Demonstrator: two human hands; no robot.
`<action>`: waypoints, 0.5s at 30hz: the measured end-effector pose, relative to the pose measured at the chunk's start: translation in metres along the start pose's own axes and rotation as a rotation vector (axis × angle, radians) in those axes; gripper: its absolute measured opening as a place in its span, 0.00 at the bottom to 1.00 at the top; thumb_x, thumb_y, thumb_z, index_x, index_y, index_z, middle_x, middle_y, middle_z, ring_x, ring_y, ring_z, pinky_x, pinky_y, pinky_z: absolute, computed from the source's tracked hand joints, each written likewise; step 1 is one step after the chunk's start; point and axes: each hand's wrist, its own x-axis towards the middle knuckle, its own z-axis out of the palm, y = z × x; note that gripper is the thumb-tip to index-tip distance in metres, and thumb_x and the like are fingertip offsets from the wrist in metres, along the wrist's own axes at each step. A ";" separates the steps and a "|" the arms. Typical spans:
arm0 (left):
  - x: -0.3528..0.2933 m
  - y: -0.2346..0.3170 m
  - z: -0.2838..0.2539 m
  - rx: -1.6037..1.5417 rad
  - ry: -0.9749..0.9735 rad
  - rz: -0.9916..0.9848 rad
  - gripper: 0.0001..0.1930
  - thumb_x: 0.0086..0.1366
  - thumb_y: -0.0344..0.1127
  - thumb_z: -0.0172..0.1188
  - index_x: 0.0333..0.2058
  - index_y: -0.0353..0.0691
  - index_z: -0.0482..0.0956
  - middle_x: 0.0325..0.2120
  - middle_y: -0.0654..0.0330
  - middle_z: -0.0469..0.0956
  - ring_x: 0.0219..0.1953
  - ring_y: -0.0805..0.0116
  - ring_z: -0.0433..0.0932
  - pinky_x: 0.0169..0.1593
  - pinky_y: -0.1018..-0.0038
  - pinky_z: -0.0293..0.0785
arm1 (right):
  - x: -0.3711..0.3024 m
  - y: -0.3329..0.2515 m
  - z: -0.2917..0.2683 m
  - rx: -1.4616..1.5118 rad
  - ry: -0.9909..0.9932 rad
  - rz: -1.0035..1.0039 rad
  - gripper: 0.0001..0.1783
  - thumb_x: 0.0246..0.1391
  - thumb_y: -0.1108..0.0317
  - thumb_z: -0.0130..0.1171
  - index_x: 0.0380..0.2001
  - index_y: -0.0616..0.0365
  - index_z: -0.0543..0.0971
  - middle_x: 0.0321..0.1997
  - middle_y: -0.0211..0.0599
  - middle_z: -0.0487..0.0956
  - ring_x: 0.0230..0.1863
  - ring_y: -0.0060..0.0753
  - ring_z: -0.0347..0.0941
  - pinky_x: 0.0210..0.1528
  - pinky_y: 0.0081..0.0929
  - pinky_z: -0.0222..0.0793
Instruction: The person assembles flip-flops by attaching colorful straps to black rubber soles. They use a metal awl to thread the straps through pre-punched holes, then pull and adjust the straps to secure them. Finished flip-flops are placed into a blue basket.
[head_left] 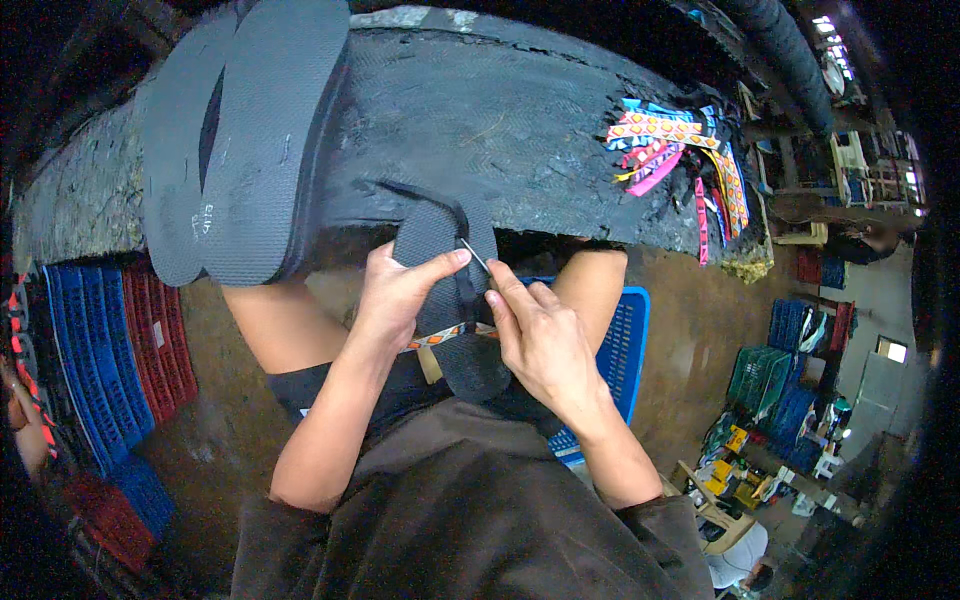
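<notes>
Across a worn bench point(480, 90), grey soles point(265, 150) and coloured straps point(665, 130) are laid; at its near edge, a dark sandal point(425, 240) is clasped by the left hand point(398, 292), a thin tool point(474, 255) pinched in the right hand point(545, 345)

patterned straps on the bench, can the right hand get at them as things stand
Probably yes: nothing visible blocks the way across the bench from the right hand to the patterned straps, though it holds a thin metal tool at the flip-flop.
</notes>
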 end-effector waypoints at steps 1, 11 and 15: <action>-0.001 -0.003 0.000 -0.008 -0.024 0.053 0.11 0.61 0.25 0.74 0.43 0.32 0.85 0.38 0.58 0.87 0.35 0.70 0.86 0.41 0.71 0.83 | 0.006 -0.009 -0.006 -0.136 -0.021 0.001 0.19 0.69 0.63 0.56 0.59 0.58 0.78 0.33 0.51 0.82 0.31 0.58 0.84 0.33 0.51 0.82; -0.017 0.006 0.010 0.286 0.130 0.273 0.14 0.59 0.27 0.76 0.43 0.33 0.84 0.35 0.64 0.85 0.36 0.75 0.81 0.42 0.72 0.79 | 0.006 -0.060 -0.061 -0.384 -0.130 -0.100 0.11 0.59 0.68 0.63 0.43 0.60 0.78 0.35 0.45 0.80 0.33 0.49 0.84 0.30 0.45 0.79; -0.060 0.023 0.006 0.569 -0.204 0.568 0.11 0.57 0.23 0.74 0.40 0.32 0.88 0.41 0.56 0.88 0.42 0.66 0.86 0.50 0.69 0.82 | -0.049 -0.013 -0.111 -0.041 0.088 -0.162 0.13 0.63 0.70 0.62 0.49 0.59 0.77 0.39 0.46 0.78 0.38 0.56 0.80 0.36 0.48 0.76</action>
